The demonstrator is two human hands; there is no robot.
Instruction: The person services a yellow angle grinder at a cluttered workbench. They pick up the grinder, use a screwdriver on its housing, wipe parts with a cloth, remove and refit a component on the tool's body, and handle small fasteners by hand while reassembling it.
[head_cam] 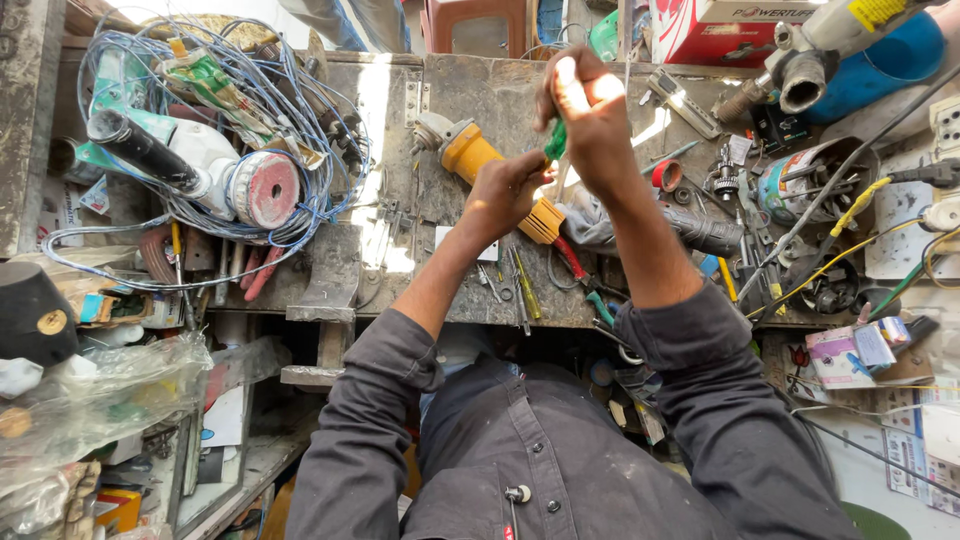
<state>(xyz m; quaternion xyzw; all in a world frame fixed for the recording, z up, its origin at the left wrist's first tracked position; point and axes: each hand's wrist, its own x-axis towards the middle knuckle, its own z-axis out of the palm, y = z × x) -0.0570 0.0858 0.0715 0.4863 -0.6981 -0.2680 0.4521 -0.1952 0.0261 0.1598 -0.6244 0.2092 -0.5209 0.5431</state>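
A person's right hand (590, 115), raised above a cluttered bench (500, 95), closes in a fist around a screwdriver with a green handle (556, 140), the handle showing just below the fingers. The left hand (505, 190) presses down with curled fingers on a yellow angle grinder (480, 155) lying at the middle of the bench; whether it grips the body or only steadies it cannot be told. Loose screwdrivers (525, 285) and pliers lie by the near edge, leaving little bare surface between the forearms. To the left, a white grinder with a worn red disc (265, 188) sits inside a tangle of blue wire (200, 130). To the right, metal parts, a tin (810, 180) and yellow cable (850, 215) crowd the scuffed, grey benchtop. Dark sleeves frame the scene.
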